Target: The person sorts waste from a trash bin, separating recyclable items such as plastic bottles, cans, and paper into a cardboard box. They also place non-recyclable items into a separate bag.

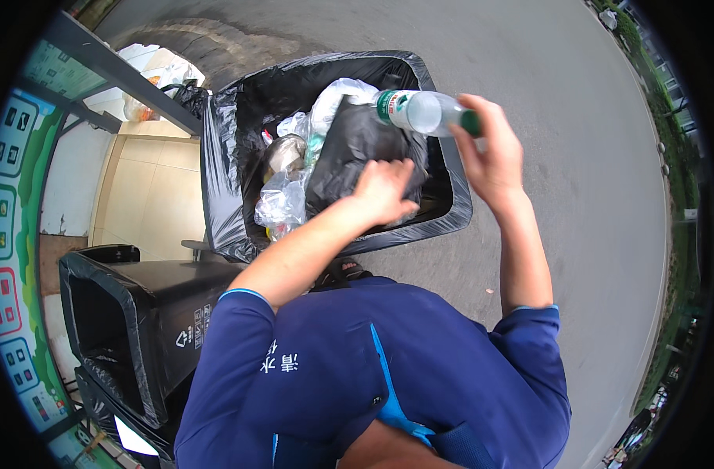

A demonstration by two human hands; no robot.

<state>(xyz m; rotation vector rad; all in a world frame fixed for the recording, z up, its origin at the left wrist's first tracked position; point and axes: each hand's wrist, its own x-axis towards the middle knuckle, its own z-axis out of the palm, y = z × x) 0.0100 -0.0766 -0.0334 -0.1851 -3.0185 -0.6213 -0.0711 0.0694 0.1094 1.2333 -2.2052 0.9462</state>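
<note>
My right hand (492, 146) grips a clear plastic bottle (424, 111) by its green cap end. The bottle lies nearly level above the right part of a large lined rubbish bin (462, 205), its green-and-white label pointing left. Slightly blurred, my left hand (385, 190) rests on or just over a black plastic bag (357, 138) inside the bin, fingers apart. Left of that bag are a white plastic bag (339, 97), a knotted bag with brownish contents (286, 152) and a crumpled clear bag (282, 199). What lies beneath the black bag is hidden.
A second black bin (175, 281), lined and wide-mouthed, stands at the lower left. Along the left runs a picture board (8, 223) with a grey metal post (140, 76). More bagged rubbish (137, 108) sits on a tiled ledge (152, 193). Asphalt (580, 176) stretches to the right.
</note>
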